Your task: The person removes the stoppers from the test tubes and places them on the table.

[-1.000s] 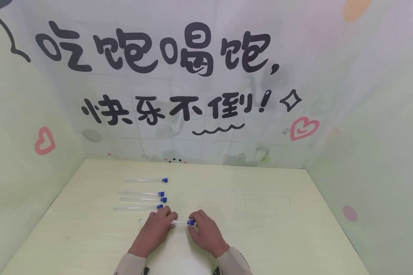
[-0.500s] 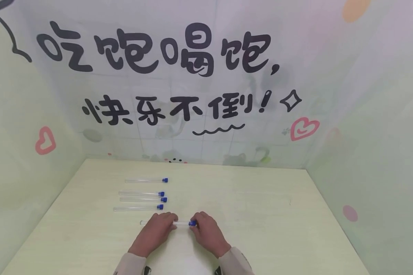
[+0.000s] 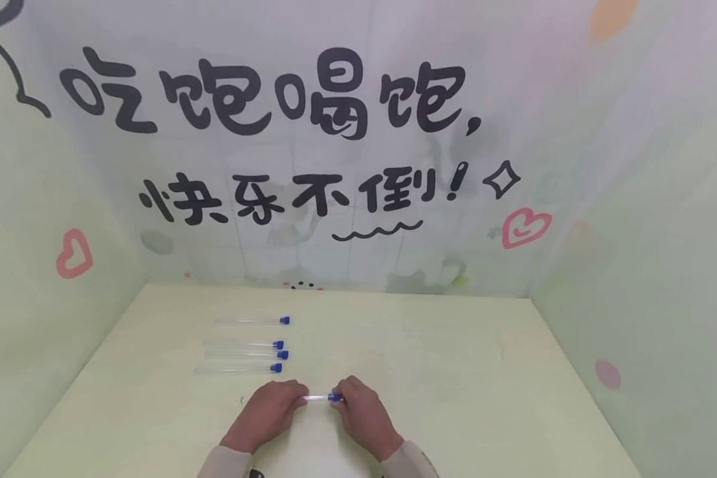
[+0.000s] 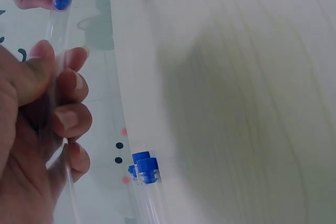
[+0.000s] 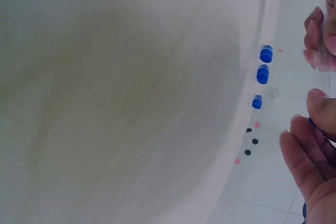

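Observation:
A clear test tube (image 3: 318,398) with a blue cap (image 3: 334,397) lies crosswise between the two hands near the front of the table. My left hand (image 3: 267,413) grips the tube's body, its fingers curled around the clear wall in the left wrist view. The tube's rounded end pokes out left of that hand. At the other end, my right hand (image 3: 366,415) pinches the blue cap between thumb and fingers; in the right wrist view those fingers hide most of the cap. A short stretch of bare tube shows between the hands.
Several more capped test tubes lie left of centre on the pale table (image 3: 454,385), caps pointing right: one farthest back (image 3: 251,320), a close pair (image 3: 241,354) and a nearer one (image 3: 236,369). Printed walls (image 3: 358,259) enclose the table at back and sides.
The head view has tilted slightly, so the scene sits lower. My left fingers have drawn off the nearest lying tube's cap. Both hands keep their hold on the test tube.

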